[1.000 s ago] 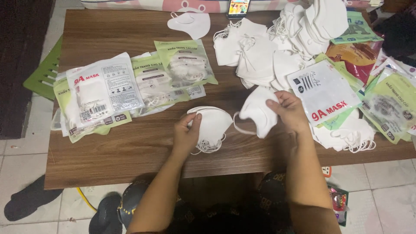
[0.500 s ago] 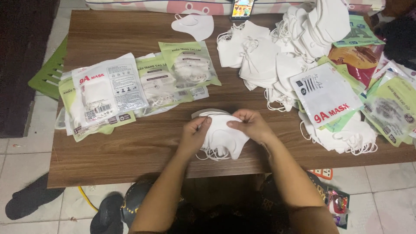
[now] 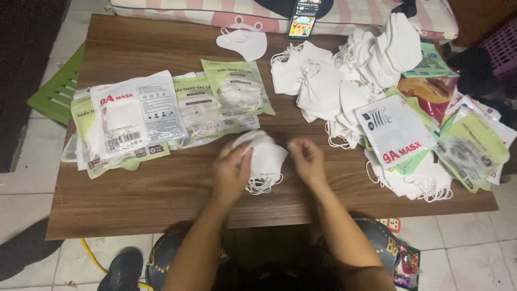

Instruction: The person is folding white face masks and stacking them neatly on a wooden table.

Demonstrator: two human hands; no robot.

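At the far left of the brown wooden table [image 3: 161,188] lie sealed clear-and-white plastic mask packets [image 3: 137,116], fanned over a few pale green ones, and just right of them more pale green packets [image 3: 237,89] with folded masks showing inside; none of these has moved over the last second.

Near the front edge, at the middle, the left hand [image 3: 230,171] rests flat on a small stack of folded white face masks [image 3: 265,157], fingers spread and pressing down on it rather than closing round it. The stack lies on the wood, its ear loops spilling out at the lower edge. A second ago there were two separate masks, one under each hand; half a second ago both hands had brought them together; now they lie as one pile (so the pairing looks finished).

The right hand [image 3: 306,157] has come off the stack and hangs just beside it, fingers loosely curled and holding nothing.

Further right sits a big loose heap of unpacked white masks [image 3: 344,81], and beyond it a white printed packet [image 3: 396,132] on a jumble of green and orange wrappers [image 3: 468,143]. A phone [image 3: 300,21] leans at the back edge.
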